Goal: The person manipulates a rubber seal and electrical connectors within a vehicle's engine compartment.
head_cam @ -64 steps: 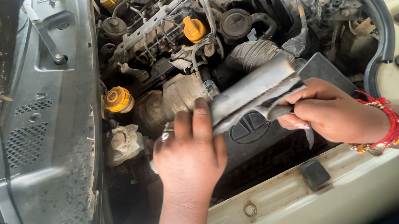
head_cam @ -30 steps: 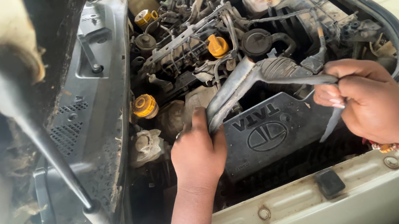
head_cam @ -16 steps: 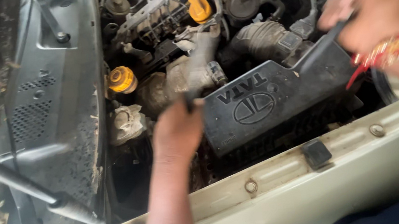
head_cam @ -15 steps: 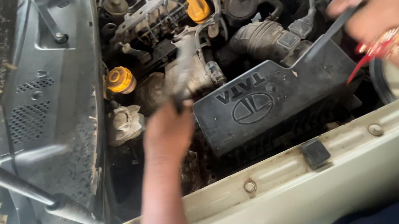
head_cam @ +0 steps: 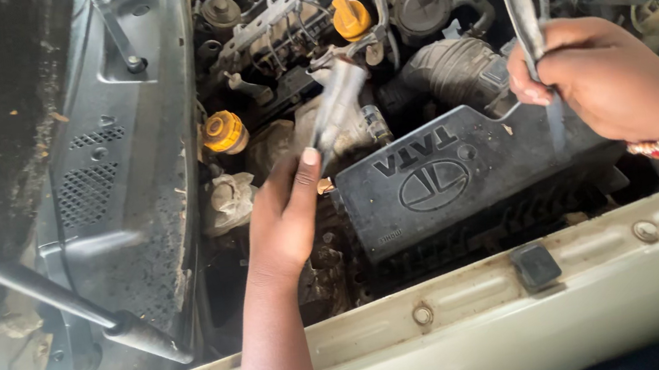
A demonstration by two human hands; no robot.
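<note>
My left hand (head_cam: 287, 216) reaches into a car's engine bay and grips the lower end of a grey, blurred strip-like piece (head_cam: 335, 99) that slants up over the engine. My right hand (head_cam: 613, 80), with red and orange bangles at the wrist, is closed around a thin grey strip (head_cam: 522, 7) that runs up toward the top of the frame. I cannot tell whether the two grey parts are one piece. Between and below the hands lies the black plastic engine cover (head_cam: 465, 184) with a round emblem.
Two yellow caps (head_cam: 225, 131) (head_cam: 350, 17) stand among hoses and wiring. A black ribbed intake hose (head_cam: 450, 71) lies behind the cover. A grey cowl panel (head_cam: 113, 154) and a slanted prop rod (head_cam: 38, 291) are at left. The cream front body panel (head_cam: 489, 300) runs along the bottom.
The long grey piece, held low across the engine cover by both hands, has been lifted. My right hand went up and right, then came back lower; my left hand shifted up along the piece.
</note>
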